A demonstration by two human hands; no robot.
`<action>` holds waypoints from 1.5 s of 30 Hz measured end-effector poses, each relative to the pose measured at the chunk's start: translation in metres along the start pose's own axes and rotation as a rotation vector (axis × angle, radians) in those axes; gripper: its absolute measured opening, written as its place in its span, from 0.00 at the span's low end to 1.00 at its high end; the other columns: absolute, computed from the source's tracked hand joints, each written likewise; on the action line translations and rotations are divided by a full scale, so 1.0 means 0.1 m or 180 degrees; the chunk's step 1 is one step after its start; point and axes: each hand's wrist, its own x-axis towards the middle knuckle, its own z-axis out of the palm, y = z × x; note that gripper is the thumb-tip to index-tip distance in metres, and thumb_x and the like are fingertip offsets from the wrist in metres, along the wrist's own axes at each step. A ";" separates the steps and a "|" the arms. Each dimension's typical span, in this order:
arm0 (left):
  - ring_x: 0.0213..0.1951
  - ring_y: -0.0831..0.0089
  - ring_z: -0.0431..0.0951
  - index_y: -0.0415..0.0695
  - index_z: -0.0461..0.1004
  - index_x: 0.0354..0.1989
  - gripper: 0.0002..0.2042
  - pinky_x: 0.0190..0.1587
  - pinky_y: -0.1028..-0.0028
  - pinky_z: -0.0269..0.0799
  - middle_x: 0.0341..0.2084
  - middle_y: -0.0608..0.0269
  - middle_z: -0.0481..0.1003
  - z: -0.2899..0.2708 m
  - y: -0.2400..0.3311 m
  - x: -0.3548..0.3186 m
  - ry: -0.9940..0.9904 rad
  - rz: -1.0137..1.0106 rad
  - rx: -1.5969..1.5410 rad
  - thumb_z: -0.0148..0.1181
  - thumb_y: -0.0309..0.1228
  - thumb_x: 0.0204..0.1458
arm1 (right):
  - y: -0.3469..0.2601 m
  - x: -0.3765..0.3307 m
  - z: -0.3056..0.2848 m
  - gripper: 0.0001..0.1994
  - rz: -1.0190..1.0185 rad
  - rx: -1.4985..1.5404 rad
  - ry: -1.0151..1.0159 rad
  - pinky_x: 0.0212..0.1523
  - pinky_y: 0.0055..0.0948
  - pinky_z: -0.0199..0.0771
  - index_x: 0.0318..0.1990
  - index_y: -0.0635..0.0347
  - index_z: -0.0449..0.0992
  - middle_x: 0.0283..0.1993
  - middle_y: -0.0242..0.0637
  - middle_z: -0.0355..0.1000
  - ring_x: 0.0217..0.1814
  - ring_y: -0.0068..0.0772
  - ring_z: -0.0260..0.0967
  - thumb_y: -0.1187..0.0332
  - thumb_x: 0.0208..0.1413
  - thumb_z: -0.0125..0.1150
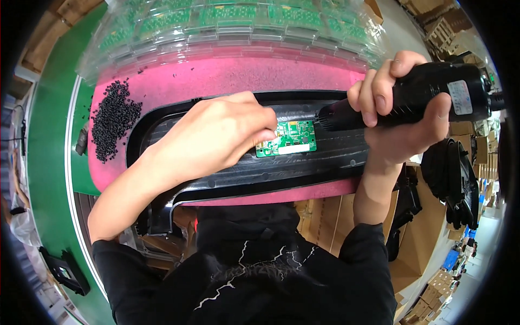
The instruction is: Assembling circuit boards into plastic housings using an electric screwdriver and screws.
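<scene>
A green circuit board (297, 137) lies in a long black plastic housing (281, 172) in front of me. Over the board's left end, my left hand (216, 132) has thumb and forefinger pinched together; whatever may be between the tips is hidden. My right hand (398, 116) is wrapped round a black electric screwdriver (422, 89), its fingers over the top and thumb along the near side. The screwdriver's ribbed nose reaches left, close by the board's right end. Its bit does not show clearly.
The housing rests on a pink mat (227, 76) on a green table (51, 162). Many small black screws (112, 116) are heaped at the mat's left. Behind stand clear plastic trays (233, 32) of green boards. A black bag-like thing (452, 181) is off to the right.
</scene>
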 end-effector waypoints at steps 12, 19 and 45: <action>0.30 0.54 0.80 0.40 0.78 0.37 0.07 0.33 0.61 0.76 0.26 0.53 0.79 0.02 0.03 -0.03 -0.0546 -0.0506 0.0058 0.62 0.30 0.54 | 0.13 0.01 -0.10 0.26 0.0171 0.0241 -0.0305 0.23 0.28 0.61 0.44 0.60 0.65 0.20 0.35 0.63 0.16 0.27 0.56 0.42 0.58 0.53; 0.28 0.52 0.79 0.43 0.78 0.38 0.07 0.29 0.60 0.75 0.23 0.52 0.78 0.00 0.08 -0.02 -0.0606 -0.0673 0.0155 0.62 0.31 0.54 | 0.17 0.00 0.00 0.31 0.0180 -0.0220 0.0021 0.21 0.24 0.55 0.40 0.61 0.68 0.19 0.27 0.60 0.14 0.20 0.53 0.36 0.57 0.51; 0.32 0.64 0.84 0.37 0.80 0.33 0.08 0.34 0.71 0.81 0.31 0.56 0.82 -0.08 -0.05 -0.08 0.0909 0.0621 -0.0427 0.71 0.23 0.44 | -0.45 -0.06 0.52 0.21 -0.1037 0.1173 -0.0183 0.24 0.15 0.62 0.37 0.52 0.63 0.20 0.19 0.65 0.15 0.11 0.63 0.52 0.44 0.65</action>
